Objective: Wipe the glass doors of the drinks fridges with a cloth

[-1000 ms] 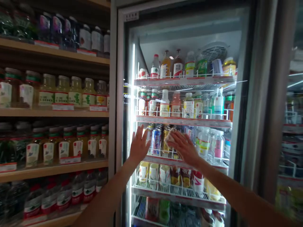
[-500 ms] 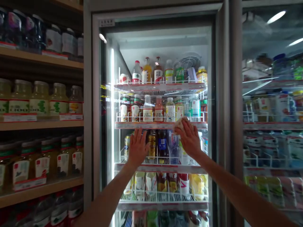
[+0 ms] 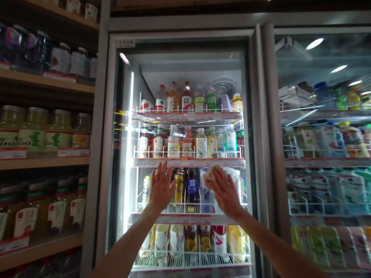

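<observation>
My left hand [image 3: 161, 187] is raised with its fingers spread, palm toward the glass door [image 3: 185, 63] of a lit drinks fridge. It seems to rest on the glass, in front of the third shelf of drinks. To its right, my right hand [image 3: 226, 193] presses a crumpled pale cloth [image 3: 212, 177] to the same door, fingers bent over it. Part of the cloth is hidden under the fingers. Behind the glass, between the hands, stand a gold can [image 3: 179, 189] and a dark bottle with a blue label [image 3: 191, 185].
Wooden shelves [image 3: 43, 164] with rows of bottled drinks stand on the left. On the right is a second glass-fronted fridge [image 3: 324, 162], beyond a metal door frame [image 3: 262, 116]. Bottles [image 3: 187, 98] line the upper shelf inside the middle fridge.
My right hand has slid down the glass with the cloth, from the second shelf's edge to below it. My left hand stays at about the same spot. The view has tilted up and turned slightly right.
</observation>
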`<state>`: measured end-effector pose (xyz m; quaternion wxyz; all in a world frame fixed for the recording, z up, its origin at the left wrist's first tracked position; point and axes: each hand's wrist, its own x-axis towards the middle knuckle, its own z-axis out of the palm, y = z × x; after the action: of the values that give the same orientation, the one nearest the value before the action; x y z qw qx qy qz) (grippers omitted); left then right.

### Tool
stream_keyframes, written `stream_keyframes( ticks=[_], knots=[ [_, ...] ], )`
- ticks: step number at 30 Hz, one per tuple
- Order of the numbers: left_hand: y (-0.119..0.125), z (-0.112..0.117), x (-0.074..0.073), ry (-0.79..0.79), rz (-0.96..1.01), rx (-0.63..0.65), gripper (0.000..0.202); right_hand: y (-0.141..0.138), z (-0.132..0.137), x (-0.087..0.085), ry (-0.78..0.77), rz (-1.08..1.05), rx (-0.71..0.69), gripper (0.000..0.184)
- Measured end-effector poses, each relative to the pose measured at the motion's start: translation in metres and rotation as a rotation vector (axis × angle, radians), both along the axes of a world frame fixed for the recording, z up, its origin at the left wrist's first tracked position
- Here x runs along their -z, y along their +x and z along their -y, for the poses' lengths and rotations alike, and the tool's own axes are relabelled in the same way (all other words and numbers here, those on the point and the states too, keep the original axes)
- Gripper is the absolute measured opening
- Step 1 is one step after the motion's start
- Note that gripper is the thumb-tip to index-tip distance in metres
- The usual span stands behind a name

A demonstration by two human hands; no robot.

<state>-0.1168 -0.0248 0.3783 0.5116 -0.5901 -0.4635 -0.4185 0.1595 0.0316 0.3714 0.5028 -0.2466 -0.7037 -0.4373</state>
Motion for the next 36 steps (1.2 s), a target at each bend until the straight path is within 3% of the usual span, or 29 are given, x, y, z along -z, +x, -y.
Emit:
stream_keyframes(
  ticks=[2, 5, 7, 9, 12, 15, 18, 20, 23, 25, 28, 30, 32, 34, 36],
  knots=[
    [-0.003, 0.0, 0.001, 0.001, -0.008, -0.003, 0.051, 0.01, -0.004, -0.001, -0.001, 0.02, 0.02, 0.045],
    [-0.005, 0.0, 0.003, 0.004, -0.008, -0.003, 0.051, 0.026, -0.015, -0.021, 0.021, -0.402, 0.068, 0.047],
    [0.002, 0.001, 0.001, 0.01, 0.022, 0.019, 0.052, 0.022, -0.018, -0.033, 0.043, -0.553, 0.069, 0.049],
    [0.02, 0.002, -0.005, 0.011, 0.051, 0.095, 0.053, 0.003, -0.013, -0.035, 0.023, -0.479, 0.047, 0.053],
    [0.063, 0.002, -0.018, -0.04, 0.012, 0.34, 0.053, -0.03, 0.003, -0.026, -0.077, -0.277, -0.015, 0.057],
    [0.108, -0.004, -0.029, -0.131, -0.013, 0.505, 0.054, -0.032, 0.014, -0.016, -0.135, -0.133, -0.067, 0.057],
    [0.147, -0.017, -0.033, -0.142, 0.088, 0.399, 0.054, 0.002, 0.012, -0.013, -0.063, 0.008, -0.148, 0.052],
    [0.169, -0.029, -0.034, -0.091, 0.132, 0.28, 0.055, 0.026, 0.002, -0.017, 0.018, -0.095, -0.199, 0.051],
    [0.19, -0.047, -0.04, 0.014, 0.013, 0.17, 0.055, 0.044, -0.014, -0.029, 0.065, -0.371, -0.196, 0.049],
    [0.18, -0.052, -0.05, 0.069, -0.137, 0.15, 0.05, 0.044, -0.022, -0.035, 0.069, -0.416, -0.141, 0.049],
    [0.118, -0.043, -0.071, 0.129, -0.159, 0.112, 0.045, 0.038, -0.025, -0.036, 0.087, -0.383, -0.061, 0.051],
    [0.066, -0.031, -0.086, 0.199, 0.09, 0.029, 0.041, 0.034, -0.024, -0.035, 0.087, -0.372, -0.024, 0.052],
    [0.035, -0.023, -0.094, 0.253, 0.297, -0.02, 0.041, 0.031, -0.022, -0.035, 0.073, -0.373, 0.014, 0.053],
    [0.045, -0.024, -0.091, 0.26, 0.309, 0.004, 0.043, 0.029, -0.02, -0.036, 0.06, -0.375, 0.039, 0.053],
    [0.087, -0.033, -0.079, 0.215, 0.164, 0.072, 0.046, 0.028, -0.02, -0.038, 0.059, -0.389, 0.04, 0.054]
  ],
)
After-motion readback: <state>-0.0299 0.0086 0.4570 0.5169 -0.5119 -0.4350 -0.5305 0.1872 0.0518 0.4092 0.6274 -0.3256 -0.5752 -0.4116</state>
